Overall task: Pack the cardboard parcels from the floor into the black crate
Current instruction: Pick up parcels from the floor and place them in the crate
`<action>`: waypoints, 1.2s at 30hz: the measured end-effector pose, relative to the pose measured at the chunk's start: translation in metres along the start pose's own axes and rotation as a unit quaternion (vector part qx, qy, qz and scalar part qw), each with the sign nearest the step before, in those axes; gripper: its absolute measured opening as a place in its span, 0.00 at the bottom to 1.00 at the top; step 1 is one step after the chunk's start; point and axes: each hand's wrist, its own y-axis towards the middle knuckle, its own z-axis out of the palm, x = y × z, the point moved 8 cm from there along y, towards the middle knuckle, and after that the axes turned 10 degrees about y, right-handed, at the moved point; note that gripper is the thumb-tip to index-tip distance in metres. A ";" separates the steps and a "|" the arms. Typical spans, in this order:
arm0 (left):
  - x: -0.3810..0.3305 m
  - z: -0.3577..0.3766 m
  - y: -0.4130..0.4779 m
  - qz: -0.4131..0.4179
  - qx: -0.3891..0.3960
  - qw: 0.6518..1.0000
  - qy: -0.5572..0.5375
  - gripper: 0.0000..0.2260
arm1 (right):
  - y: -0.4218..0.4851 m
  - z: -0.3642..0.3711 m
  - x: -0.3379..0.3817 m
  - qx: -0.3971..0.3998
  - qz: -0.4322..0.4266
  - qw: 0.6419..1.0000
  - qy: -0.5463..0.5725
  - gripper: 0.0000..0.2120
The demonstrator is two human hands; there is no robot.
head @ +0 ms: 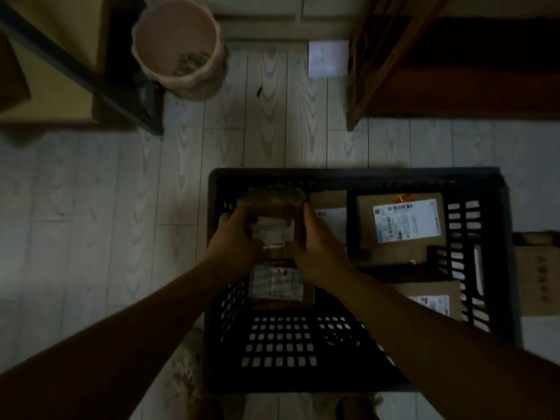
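Observation:
The black crate [357,174] with slotted walls stands on the pale wood floor in front of me. My left hand [235,237] and my right hand [315,241] both grip a small brown cardboard parcel [274,207] with a white label, held inside the crate's far-left corner. Below it lies another labelled parcel [277,284]. A bigger parcel [403,222] with a white shipping label lies at the crate's far right, a partly hidden one [331,207] sits beside it, and one more [430,295] lies at the near right.
A cardboard box [536,274] sits on the floor just right of the crate. A pink bin [178,47] stands far left by dark furniture legs [151,107]. A wooden shelf [424,71] fills the far right. A white sheet [328,57] lies on the floor.

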 end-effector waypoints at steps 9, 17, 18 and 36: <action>0.005 0.033 0.035 -0.007 -0.013 1.000 0.000 0.20 | 0.035 0.014 -0.021 -0.019 -0.041 0.997 -0.060 0.36; -0.009 0.038 0.032 0.007 0.057 0.998 0.038 0.33 | 0.031 0.014 -0.034 0.027 0.002 0.997 -0.072 0.41; -0.014 0.029 0.022 0.006 0.057 0.998 0.037 0.31 | 0.021 0.007 -0.026 0.030 0.011 0.996 -0.081 0.38; -0.198 -0.169 -0.404 0.045 -0.018 0.999 0.000 0.24 | -0.349 -0.132 0.263 -0.016 0.000 0.998 -0.057 0.19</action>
